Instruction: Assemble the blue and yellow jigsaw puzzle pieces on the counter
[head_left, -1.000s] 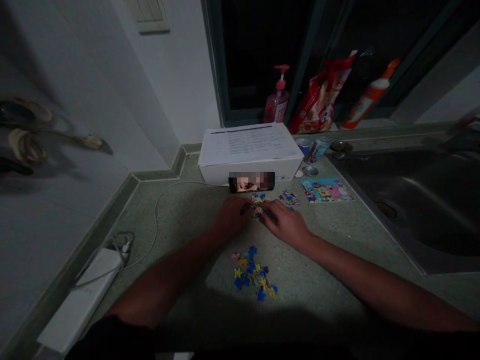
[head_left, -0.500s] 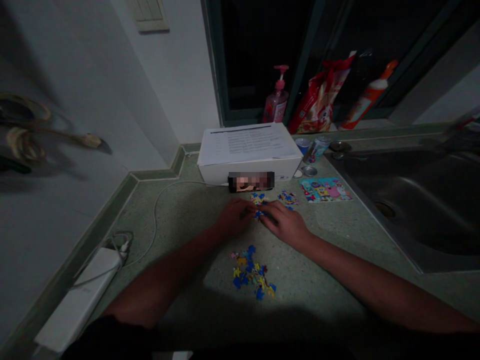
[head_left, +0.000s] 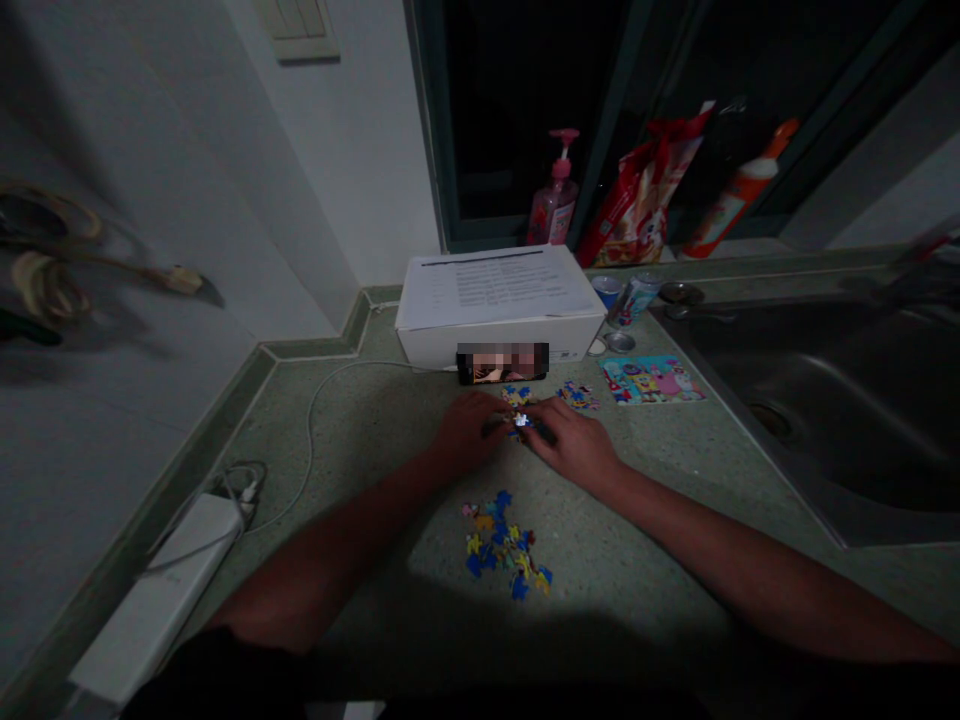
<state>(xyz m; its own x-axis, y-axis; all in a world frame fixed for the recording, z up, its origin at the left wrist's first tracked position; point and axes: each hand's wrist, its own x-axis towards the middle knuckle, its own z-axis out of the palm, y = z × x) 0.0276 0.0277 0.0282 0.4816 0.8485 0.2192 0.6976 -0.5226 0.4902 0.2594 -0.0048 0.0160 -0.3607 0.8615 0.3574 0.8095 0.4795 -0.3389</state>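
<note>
My left hand [head_left: 466, 432] and my right hand [head_left: 576, 442] meet over the counter, both closed in a pinch. Between their fingertips is a jigsaw puzzle piece [head_left: 522, 421] that catches the light, with more pieces partly hidden under the fingers. Just beyond them lies a joined yellow and blue puzzle section [head_left: 516, 395]. A second cluster of puzzle pieces [head_left: 577, 395] rests past my right hand. Closer to my body, a loose pile of puzzle pieces [head_left: 499, 550] is spread on the counter, mostly blue and yellow.
A phone [head_left: 504, 374] leans against a white box [head_left: 427, 345]. Right of it lie a colourful picture card [head_left: 651, 380] and a can [head_left: 636, 300]. The steel sink [head_left: 825, 400] borders the right side. A white power strip [head_left: 161, 590] and its cable run along the left.
The puzzle piece between my fingertips has tilted and now shines brightly. Both hands stay in nearly the same place, with only the fingers shifting slightly.
</note>
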